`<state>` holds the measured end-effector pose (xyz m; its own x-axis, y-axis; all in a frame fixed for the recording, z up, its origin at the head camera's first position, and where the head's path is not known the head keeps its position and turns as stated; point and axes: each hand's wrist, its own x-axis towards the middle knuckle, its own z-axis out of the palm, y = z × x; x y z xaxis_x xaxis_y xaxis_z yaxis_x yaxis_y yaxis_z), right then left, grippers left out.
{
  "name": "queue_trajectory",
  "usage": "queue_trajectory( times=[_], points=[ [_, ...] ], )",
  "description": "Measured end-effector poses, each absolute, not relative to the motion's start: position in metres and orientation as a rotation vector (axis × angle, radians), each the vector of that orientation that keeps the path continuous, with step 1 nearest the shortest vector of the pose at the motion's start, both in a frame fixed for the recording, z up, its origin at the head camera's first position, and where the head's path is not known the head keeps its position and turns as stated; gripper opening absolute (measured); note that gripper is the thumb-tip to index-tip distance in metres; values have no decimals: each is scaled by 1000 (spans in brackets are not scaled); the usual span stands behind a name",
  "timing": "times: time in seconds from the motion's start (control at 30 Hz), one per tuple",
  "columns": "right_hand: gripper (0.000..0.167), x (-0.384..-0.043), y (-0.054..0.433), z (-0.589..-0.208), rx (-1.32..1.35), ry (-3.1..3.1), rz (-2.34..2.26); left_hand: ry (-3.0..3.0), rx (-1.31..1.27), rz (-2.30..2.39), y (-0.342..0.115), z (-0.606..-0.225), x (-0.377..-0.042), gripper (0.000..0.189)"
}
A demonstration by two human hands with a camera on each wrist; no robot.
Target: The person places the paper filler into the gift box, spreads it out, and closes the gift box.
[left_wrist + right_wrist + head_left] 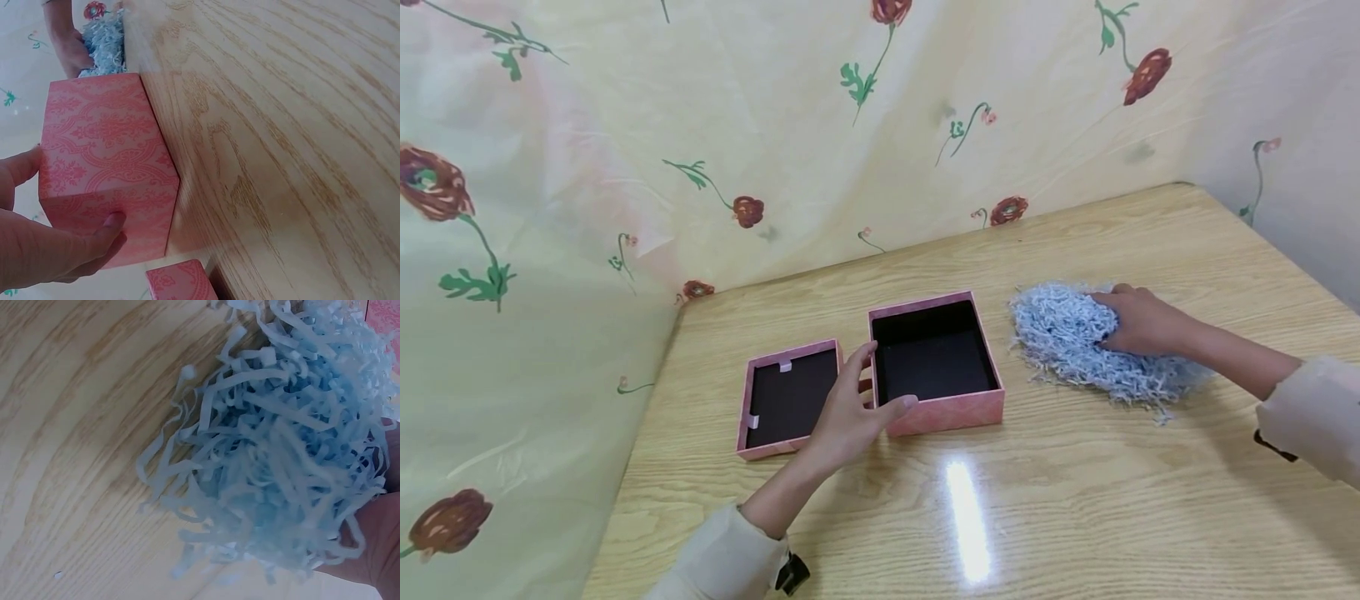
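A pink patterned box (946, 414) with a black inside stands on the table, its top uncovered. My left hand (848, 414) holds its near left corner, the thumb at the front wall and the fingers along the left side. In the left wrist view, fingertips touch the outer walls of the box (106, 131). To the right of the box lies a loose heap of light blue shredded paper (1060, 329). My right hand (1142, 321) grips a clump from it, its fingertips buried among the strands. Shreds (269, 456) hide most of that hand in the right wrist view.
A shallow pink lid (793, 396) with a black inside and small white tabs lies inside up, left of the box. The wood-grain table (1075, 517) meets a flowered cloth (805, 125) at the back and sides. Light glares on the tabletop in front.
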<state>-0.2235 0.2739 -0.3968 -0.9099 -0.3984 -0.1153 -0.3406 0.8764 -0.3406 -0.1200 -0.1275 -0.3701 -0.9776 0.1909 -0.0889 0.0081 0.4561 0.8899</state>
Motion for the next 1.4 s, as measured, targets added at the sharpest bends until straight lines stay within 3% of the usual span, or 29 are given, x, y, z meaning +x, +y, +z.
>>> queue_trajectory(
  times=[0.4, 1.4],
  points=[
    [66, -224, 281, -394, -519, 2883, -579, 2529, 183, 1530, -128, -371, -121, 85],
    [79, -229, 298, -360, -348, 2826, -723, 2534, 186, 1518, -127, -372, -121, 87]
  ],
)
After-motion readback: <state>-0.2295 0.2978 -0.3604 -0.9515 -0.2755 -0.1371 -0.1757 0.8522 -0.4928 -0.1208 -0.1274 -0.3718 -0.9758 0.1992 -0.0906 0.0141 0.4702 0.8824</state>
